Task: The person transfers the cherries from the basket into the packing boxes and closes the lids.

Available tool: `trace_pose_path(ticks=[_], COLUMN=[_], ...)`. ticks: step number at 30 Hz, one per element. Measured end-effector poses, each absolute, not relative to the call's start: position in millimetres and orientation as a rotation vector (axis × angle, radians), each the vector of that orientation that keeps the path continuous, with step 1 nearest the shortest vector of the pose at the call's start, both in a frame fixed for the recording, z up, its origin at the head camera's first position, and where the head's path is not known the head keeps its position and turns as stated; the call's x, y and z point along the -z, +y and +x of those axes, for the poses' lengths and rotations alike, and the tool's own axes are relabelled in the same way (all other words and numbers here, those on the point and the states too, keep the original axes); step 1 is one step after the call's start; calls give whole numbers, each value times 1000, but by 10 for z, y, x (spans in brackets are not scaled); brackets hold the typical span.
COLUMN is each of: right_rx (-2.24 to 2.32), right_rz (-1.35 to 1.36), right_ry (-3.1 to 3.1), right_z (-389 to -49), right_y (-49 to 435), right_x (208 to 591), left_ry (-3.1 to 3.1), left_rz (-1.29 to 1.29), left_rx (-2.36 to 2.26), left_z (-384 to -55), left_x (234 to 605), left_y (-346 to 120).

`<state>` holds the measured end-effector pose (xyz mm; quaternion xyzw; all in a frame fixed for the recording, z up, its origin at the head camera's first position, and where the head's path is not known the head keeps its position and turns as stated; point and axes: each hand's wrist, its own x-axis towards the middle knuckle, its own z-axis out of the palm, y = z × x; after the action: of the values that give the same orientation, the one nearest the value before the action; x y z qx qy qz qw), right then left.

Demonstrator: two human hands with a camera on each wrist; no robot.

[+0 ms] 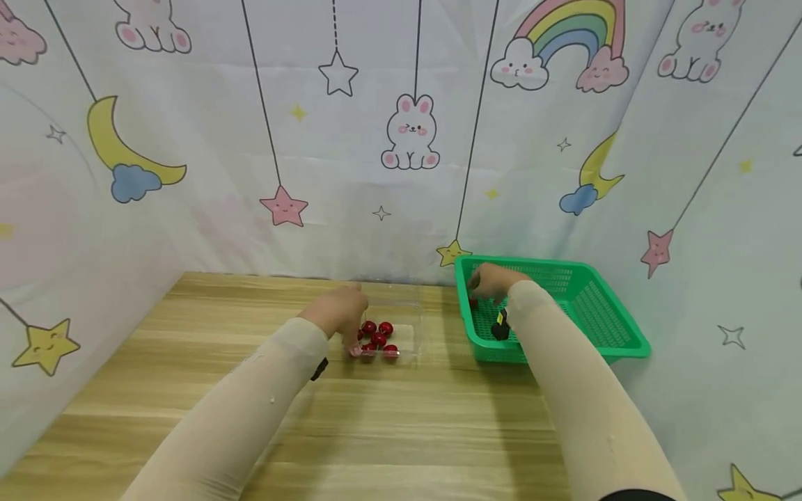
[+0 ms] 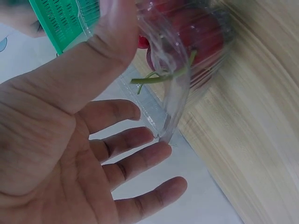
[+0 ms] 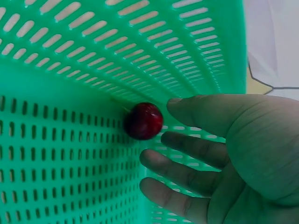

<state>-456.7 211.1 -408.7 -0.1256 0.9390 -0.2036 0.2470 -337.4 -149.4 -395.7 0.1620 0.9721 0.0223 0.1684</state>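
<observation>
Several dark red cherries (image 1: 379,339) lie in a clear plastic box (image 1: 410,306) on the table. My left hand (image 1: 338,312) is at the box's left side, thumb by its near corner. In the left wrist view, the left hand (image 2: 70,135) has loosely spread fingers beside the clear wall, with green stems among the cherries (image 2: 198,39). Inside a green basket (image 1: 617,316), my right hand (image 1: 495,282) reaches down at the left end. A single cherry (image 3: 144,121) sits in the basket's corner; the right hand (image 3: 224,154) is beside it, thumb and fingers apart around a small gap.
The box and basket stand on a wood-grain table (image 1: 401,424), against a white printed cloth (image 1: 351,160) at the back. The cloth continues along both sides. A small black object with a yellow mark (image 1: 500,325) is at the right wrist.
</observation>
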Motion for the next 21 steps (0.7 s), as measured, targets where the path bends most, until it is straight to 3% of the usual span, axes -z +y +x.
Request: trace_pose_path(ticks=[11,21], right_rx=[541,428], right_rz=[-330,-407], right_ry=[2535,2609], right_z=[-4581,-4436], right_y=[2034,2071], right_x=[4215,4010], left_ry=[2770,2771], left_rz=[466,459], left_rx=[-32,-49], left_z=[-3413,-3370], left_x=[3986,3963], left_y=[-1480,-1482])
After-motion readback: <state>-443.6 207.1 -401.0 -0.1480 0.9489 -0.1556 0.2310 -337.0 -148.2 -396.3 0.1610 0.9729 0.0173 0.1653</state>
